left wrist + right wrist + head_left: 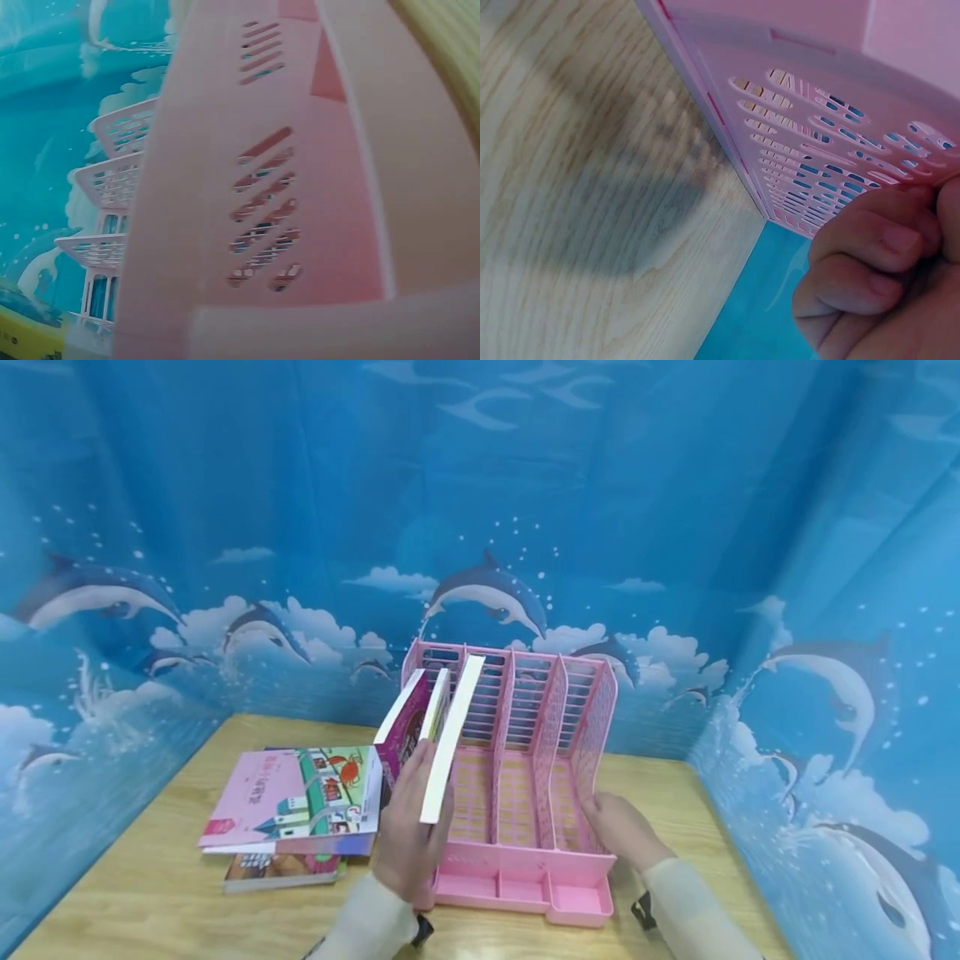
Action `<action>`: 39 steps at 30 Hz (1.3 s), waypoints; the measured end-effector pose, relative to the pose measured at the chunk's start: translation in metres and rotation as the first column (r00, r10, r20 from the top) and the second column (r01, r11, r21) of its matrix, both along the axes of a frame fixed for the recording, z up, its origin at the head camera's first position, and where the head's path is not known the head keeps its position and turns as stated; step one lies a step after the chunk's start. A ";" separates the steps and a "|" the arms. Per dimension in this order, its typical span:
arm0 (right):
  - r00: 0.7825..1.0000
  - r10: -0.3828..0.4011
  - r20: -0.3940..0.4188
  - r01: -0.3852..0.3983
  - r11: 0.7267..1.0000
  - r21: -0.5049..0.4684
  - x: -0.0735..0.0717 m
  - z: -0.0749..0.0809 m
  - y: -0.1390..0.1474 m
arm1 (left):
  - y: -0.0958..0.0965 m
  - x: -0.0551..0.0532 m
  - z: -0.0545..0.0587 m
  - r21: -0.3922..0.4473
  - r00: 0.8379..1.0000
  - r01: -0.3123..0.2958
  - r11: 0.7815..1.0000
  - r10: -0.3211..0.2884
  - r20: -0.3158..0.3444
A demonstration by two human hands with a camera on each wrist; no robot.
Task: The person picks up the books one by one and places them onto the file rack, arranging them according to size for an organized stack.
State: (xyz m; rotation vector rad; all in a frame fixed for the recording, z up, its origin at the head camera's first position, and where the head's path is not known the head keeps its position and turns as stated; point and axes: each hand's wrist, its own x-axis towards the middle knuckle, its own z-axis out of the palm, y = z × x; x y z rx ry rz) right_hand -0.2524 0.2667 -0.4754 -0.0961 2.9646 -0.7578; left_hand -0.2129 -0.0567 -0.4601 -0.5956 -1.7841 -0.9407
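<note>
My left hand [411,835] grips a book [453,739] with a thick white edge, its fingers on the left face and the thumb on the right. The book is tilted over the left part of a pink desk file rack [517,860]. Just left of it stand a thinner book [437,706] and a purple book [405,722], both upright at the rack's left side. My right hand [626,831] holds the rack's right side panel by its front edge. In the right wrist view, curled fingers [870,262] lie against the slotted panel [802,142].
A pile of books, topped by a pink picture book [300,797], lies on the wooden table [135,868] left of the rack. Small trays [525,889] run along the rack's front. A blue dolphin-print curtain [337,485] surrounds the table at the back and sides.
</note>
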 end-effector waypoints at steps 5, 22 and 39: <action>1.000 0.000 -0.003 0.000 1.000 -0.018 0.000 -0.001 0.000 | 0.002 0.000 -0.010 -0.097 0.998 0.017 0.995 -0.022 -0.057; 0.999 0.012 -0.030 -0.013 0.999 -0.045 -0.001 -0.003 -0.003 | -0.006 -0.015 -0.010 0.226 0.657 -0.118 0.967 -0.094 0.748; 1.000 0.009 0.009 -0.009 0.998 -0.066 -0.002 -0.005 -0.001 | -0.031 0.008 0.039 -0.002 0.483 0.049 0.999 -0.022 0.875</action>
